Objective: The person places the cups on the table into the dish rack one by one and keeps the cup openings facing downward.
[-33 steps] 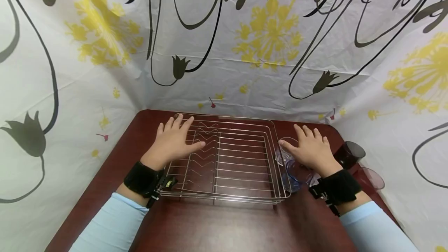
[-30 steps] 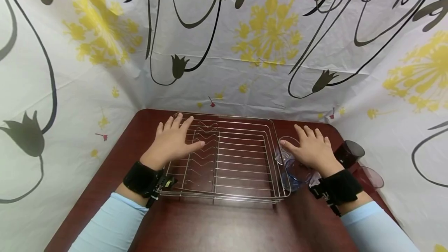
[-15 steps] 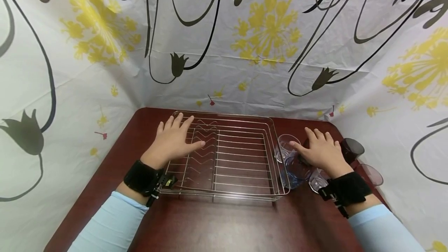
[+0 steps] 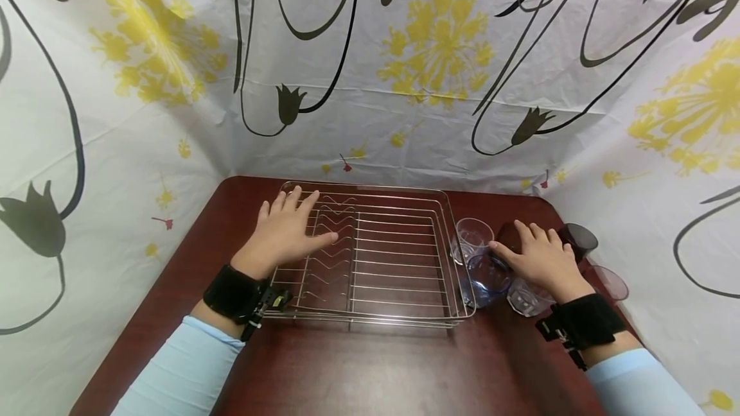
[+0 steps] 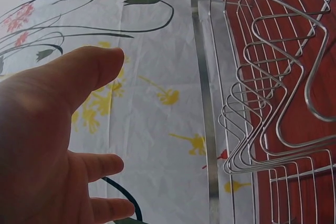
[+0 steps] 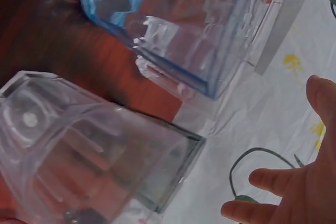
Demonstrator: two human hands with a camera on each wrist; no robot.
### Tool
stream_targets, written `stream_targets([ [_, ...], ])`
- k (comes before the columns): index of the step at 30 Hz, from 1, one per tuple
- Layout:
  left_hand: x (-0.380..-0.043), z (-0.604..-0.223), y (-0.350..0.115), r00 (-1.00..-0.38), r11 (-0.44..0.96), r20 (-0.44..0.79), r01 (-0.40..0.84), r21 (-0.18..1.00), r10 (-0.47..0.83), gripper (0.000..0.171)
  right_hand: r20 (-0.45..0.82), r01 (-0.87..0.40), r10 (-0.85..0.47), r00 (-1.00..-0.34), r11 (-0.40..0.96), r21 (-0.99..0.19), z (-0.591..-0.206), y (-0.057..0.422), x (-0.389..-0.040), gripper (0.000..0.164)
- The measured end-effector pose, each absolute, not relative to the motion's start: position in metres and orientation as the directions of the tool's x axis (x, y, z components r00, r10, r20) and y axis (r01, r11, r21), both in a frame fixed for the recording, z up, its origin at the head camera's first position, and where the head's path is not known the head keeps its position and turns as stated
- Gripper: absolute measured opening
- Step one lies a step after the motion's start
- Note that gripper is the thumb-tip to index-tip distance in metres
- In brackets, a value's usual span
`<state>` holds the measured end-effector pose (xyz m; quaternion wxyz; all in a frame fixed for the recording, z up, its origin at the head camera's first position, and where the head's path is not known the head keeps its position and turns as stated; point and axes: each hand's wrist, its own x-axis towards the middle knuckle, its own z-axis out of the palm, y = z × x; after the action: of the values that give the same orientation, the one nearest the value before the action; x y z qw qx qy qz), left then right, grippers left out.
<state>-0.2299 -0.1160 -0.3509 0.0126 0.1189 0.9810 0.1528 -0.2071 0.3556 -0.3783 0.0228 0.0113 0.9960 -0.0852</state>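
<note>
My left hand [image 4: 283,230], fingers spread and holding nothing, hovers over the left part of a wire dish rack [image 4: 399,322]. The left wrist view shows the thumb and fingers apart from the rack's wavy plate dividers [image 5: 278,142]. My right hand [image 4: 543,259] is in the air above a group of drinking glasses to the right of the rack, its fingers extended. Below it are a blue-tinted glass [image 4: 487,282] and a clear glass [image 4: 527,299]. In the right wrist view neither the blue glass [image 6: 173,40] nor the clear glass [image 6: 94,156] is touched by the hand.
Another clear glass [image 4: 471,239] stands against the rack's right side. A dark glass [image 4: 507,239] is partly hidden behind the right hand, and a second dark glass [image 4: 580,242] and a pinkish glass [image 4: 609,282] are farther right. Patterned curtains [image 4: 376,121] surround the dark red table [image 4: 370,371].
My right hand has moved right and slightly down in the head view, uncovering more of the glasses. The left hand has stayed over the rack. The head view has shifted slightly.
</note>
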Motion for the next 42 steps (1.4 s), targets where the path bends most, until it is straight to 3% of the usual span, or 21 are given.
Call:
stream_targets([
  [42,-0.224,-0.348,-0.109,-0.966,0.923,0.026,0.252,0.292,0.256,0.100,-0.122,0.073,0.055,-0.991,0.986,-0.148,-0.406,0.389,-0.179,0.107],
])
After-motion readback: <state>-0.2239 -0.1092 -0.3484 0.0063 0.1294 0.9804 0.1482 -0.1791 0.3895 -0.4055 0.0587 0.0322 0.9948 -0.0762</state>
